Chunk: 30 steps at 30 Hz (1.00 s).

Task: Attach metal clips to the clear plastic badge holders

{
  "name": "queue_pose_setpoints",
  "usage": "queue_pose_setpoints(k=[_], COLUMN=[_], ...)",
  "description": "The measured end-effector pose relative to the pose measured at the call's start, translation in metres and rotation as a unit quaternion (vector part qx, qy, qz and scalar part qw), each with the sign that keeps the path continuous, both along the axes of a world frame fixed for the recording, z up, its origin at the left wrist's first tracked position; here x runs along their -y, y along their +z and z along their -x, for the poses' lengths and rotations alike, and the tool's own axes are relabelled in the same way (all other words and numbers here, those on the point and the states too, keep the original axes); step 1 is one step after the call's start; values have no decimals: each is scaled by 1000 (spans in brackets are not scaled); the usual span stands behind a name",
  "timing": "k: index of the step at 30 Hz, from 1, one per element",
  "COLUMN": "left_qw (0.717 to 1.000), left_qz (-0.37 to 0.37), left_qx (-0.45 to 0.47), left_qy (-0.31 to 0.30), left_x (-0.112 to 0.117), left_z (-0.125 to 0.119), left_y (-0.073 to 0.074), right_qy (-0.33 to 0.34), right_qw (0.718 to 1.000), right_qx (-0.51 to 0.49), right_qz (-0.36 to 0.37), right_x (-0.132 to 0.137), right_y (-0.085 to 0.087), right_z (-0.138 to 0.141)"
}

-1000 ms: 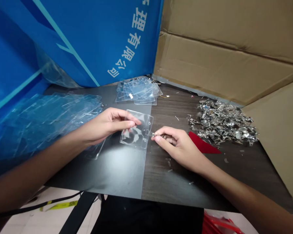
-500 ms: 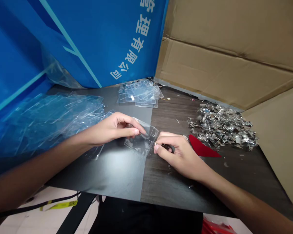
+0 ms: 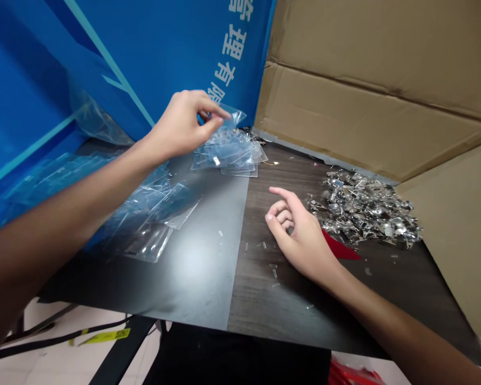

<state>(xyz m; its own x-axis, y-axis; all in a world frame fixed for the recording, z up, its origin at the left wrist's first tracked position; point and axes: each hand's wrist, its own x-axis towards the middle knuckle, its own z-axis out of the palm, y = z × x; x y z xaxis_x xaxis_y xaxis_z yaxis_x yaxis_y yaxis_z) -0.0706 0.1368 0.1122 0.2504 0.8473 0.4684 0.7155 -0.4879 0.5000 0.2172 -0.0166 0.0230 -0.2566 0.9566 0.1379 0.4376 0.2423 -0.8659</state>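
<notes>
1. Left of the landmark, a small stack of clear plastic card sleeves (image 3: 228, 158) at the back of the table, a glossy blue banner with pale lettering (image 3: 184, 48) stands upright and curves along the table's far side.
2. Left of the stack and nearer you, a loose spread of clear plastic sleeves (image 3: 152, 222) lies overlapping on a smooth grey sheet (image 3: 200, 278).
3. Just above the stack, your left hand (image 3: 182, 124) is raised, with thumb and fingertips pressed together, pinching the top edge of a single clear plastic sleeve (image 3: 234, 116). That sleeve hangs just over the stack, not touching the table.
4. Right of the stack and nearer you, your right hand (image 3: 299, 230) rests on a dark wood-grain board (image 3: 276, 305). It is empty, with the index finger stretched out and the other fingers loosely curled.
5. Farther right of the stack, a heap of small silver metal clips (image 3: 364, 209) sits beside a red triangular scrap (image 3: 339, 248), partly hidden behind your right hand.
6. At the far right, brown cardboard sheets (image 3: 369, 91) stand behind and beside the table.
</notes>
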Motion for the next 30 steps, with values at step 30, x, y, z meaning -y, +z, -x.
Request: queue_pose_setpoints(k=[30], left_qw=[943], left_qz=[255], left_qx=[-199], left_qy=[-80], left_x=[80], left_z=[69], left_y=[-56], right_qy=[-130], right_qw=[858], right_qx=[469], right_qz=[-164], right_x=[-41], right_y=[-6], right_z=[-64])
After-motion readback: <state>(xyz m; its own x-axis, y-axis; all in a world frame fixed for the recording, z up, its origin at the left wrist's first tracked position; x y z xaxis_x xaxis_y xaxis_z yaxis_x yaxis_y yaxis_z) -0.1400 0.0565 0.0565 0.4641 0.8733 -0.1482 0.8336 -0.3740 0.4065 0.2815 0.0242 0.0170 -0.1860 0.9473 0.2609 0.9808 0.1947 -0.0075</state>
